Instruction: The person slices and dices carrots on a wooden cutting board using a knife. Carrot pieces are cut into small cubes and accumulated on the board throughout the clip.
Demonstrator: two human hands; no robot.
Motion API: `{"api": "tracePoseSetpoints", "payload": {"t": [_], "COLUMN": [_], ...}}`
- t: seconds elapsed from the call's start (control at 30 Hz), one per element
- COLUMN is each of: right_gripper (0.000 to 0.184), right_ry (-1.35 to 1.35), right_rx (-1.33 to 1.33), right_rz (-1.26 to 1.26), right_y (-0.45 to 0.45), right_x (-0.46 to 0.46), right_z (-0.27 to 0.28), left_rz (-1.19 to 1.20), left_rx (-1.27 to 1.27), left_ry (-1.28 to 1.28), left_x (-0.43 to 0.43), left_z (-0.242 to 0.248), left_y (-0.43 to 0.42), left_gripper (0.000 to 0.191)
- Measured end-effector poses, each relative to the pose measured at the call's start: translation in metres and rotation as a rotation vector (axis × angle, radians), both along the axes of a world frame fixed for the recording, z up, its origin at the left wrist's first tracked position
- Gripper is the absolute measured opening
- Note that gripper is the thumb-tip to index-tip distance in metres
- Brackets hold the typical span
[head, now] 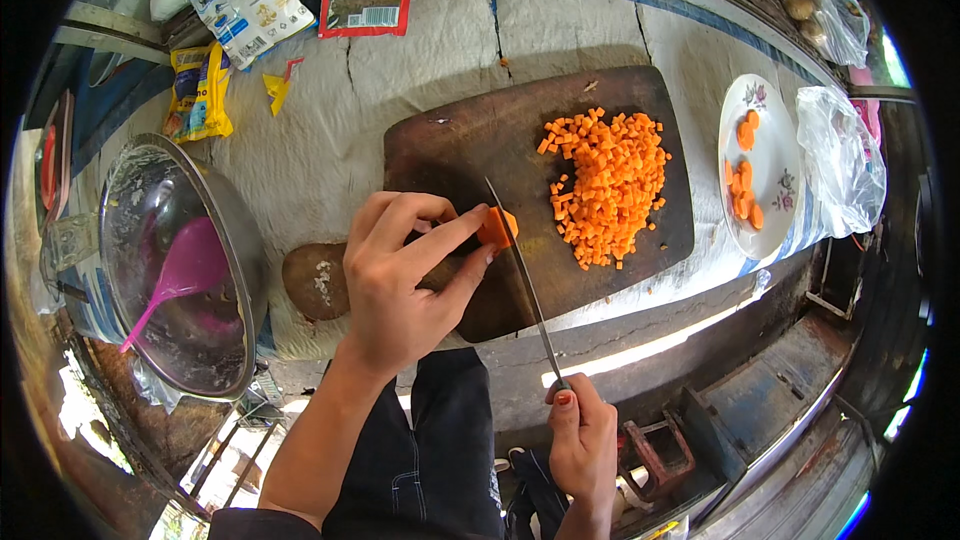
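My left hand (409, 274) pinches a chunk of carrot (495, 229) between thumb and fingertips, over the dark wooden cutting board (450, 142). In my right hand (581, 431) is the handle of a kitchen knife (529, 289). Its narrow blade crosses the board and lies against the right side of the carrot chunk. Whether the edge has entered the carrot cannot be told from above. A heap of diced carrot (615, 187) covers the board's right part. Part of the board's rounded handle (311, 281) shows left of my left hand.
At the left stands a metal bowl (255, 292) with a pink plastic ladle (191, 262). A floral plate (769, 157) with carrot slices (742, 191) sits right of the board, beside a clear plastic bag (840, 157). Food packets (247, 7) lie at the back left.
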State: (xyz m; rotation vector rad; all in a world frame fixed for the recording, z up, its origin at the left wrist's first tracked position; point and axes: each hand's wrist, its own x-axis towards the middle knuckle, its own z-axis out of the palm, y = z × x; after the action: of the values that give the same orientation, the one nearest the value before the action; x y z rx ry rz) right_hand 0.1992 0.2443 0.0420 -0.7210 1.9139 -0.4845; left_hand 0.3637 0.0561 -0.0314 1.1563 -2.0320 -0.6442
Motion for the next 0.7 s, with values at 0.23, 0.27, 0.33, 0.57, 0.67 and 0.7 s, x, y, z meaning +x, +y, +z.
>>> {"api": "tracePoseSetpoints", "payload": {"t": [0.23,0.27,0.33,0.57,0.67,0.7], "right_gripper": [0.03,0.03,0.029,0.036,0.032,0.028], "right_ry": [0.022,0.03,0.043,0.076,0.074,0.079], "right_rx": [-0.013,-0.014,-0.014,-0.029,-0.02,0.002], "right_rz": [0.038,0.045,0.067,0.123,0.151,0.161], "right_y": [-0.0037,-0.0041,-0.0051,-0.0063,-0.0059,-0.0063], "right_x": [-0.0018,-0.0026,-0.0041,0.002,0.0026,0.0017], "right_z": [-0.0001,0.0005,0.0012,-0.0002,0.0018,0.003], "left_rz": [-0.018,-0.021,-0.023,-0.029,-0.014,-0.01], "left_rx": [-0.011,-0.029,-0.051,-0.046,-0.042,-0.045], "left_ry": [-0.062,-0.064,-0.07,-0.116,-0.117,-0.116], "left_x": [-0.0004,-0.0009,-0.0019,-0.0038,-0.006,-0.0071], "left_z": [0.0024,0.0024,0.0022,0.0049,0.0049,0.004], "left_y": [-0.0004,-0.0008,-0.0015,-0.0016,-0.0013,-0.0017], "left_gripper": [0.048,0.047,0.047,0.043,0.039,0.036]}}
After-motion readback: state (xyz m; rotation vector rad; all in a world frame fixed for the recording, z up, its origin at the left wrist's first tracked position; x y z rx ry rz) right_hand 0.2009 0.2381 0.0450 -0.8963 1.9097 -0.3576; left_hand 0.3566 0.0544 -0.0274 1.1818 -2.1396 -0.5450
